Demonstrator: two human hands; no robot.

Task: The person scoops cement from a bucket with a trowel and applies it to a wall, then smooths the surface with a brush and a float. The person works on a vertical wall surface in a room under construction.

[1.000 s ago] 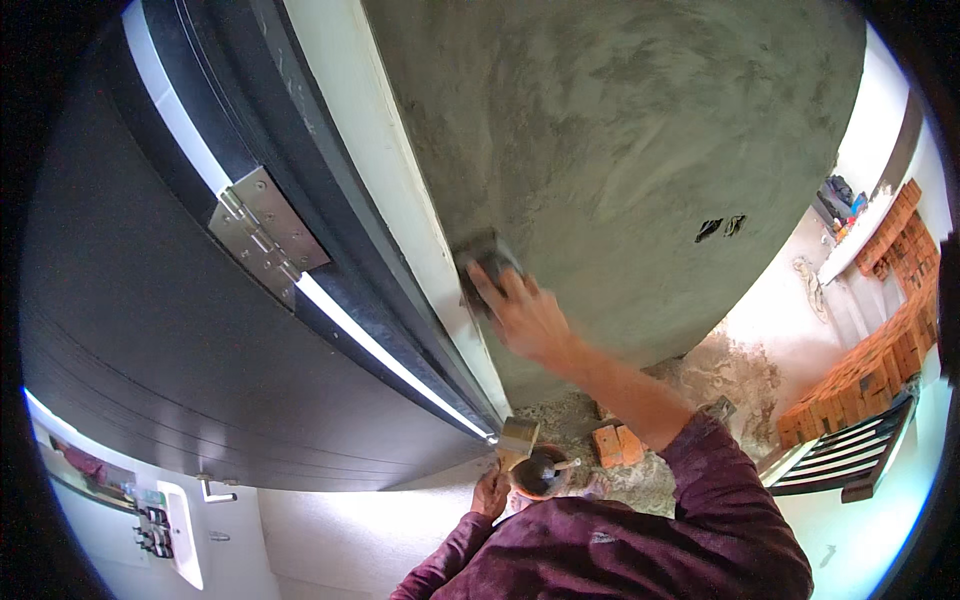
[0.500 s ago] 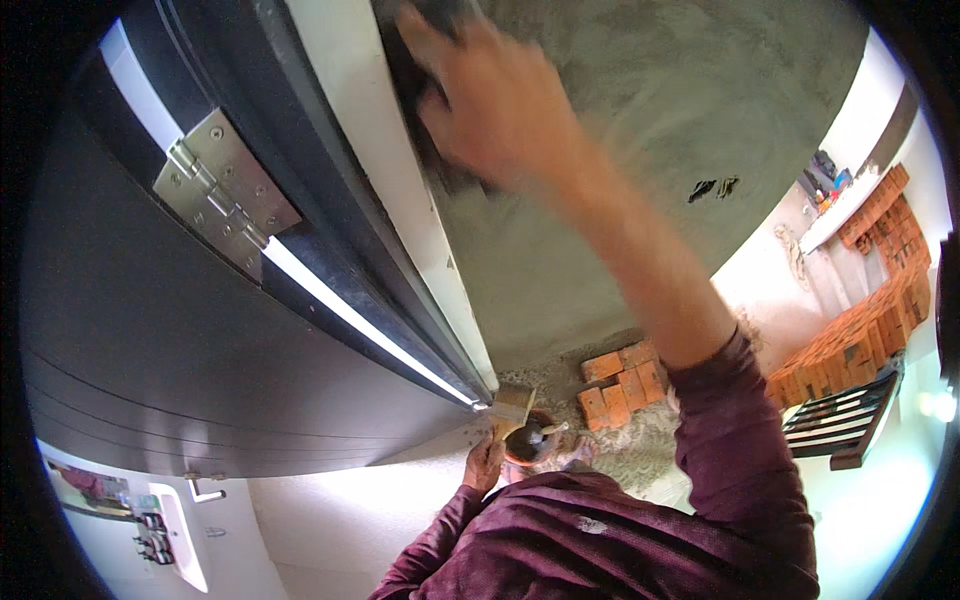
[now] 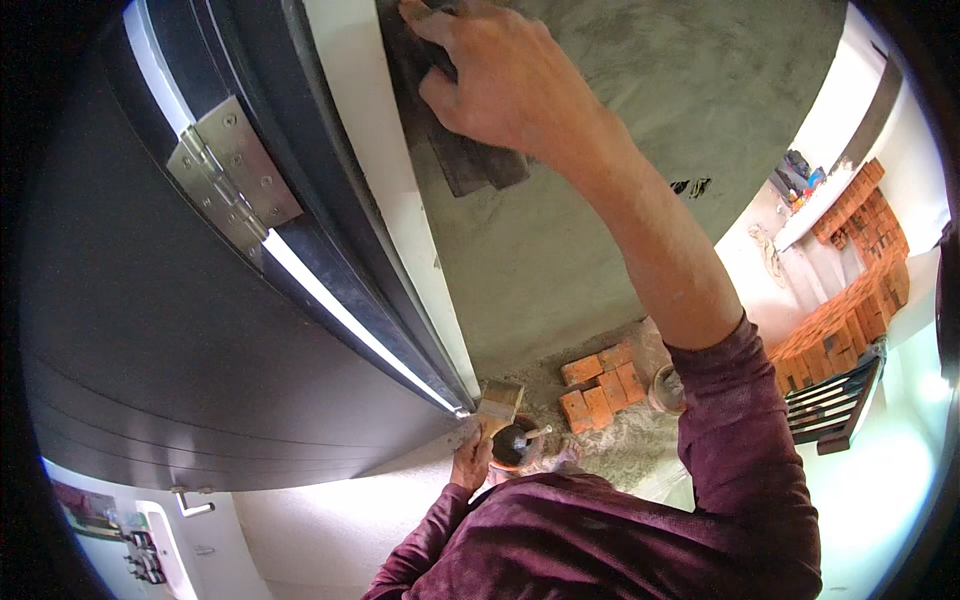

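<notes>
My right hand (image 3: 505, 85) is raised high and closed round the handle of a dark plastering trowel (image 3: 470, 165). The trowel lies against the grey plastered wall (image 3: 560, 260), close beside the pale door-frame strip (image 3: 375, 130). Part of its blade is hidden under the hand. Low down near the foot of the frame, my left hand (image 3: 470, 460) grips a wide flat brush (image 3: 500, 402), its bristle end pointing up. Just right of that hand, a bucket (image 3: 512, 455) stands on the floor with a pale-handled tool in it.
A dark door (image 3: 220, 350) with a metal hinge (image 3: 235, 175) fills the left. Orange bricks (image 3: 603, 388) lie on the floor by the wall, near another round container (image 3: 667, 388). More stacked bricks (image 3: 845, 310) and a dark slatted rack (image 3: 835, 405) stand at right.
My right hand has gone from blurred to sharp, and more of the trowel blade shows below it. The view has shifted slightly. My left hand still holds the brush.
</notes>
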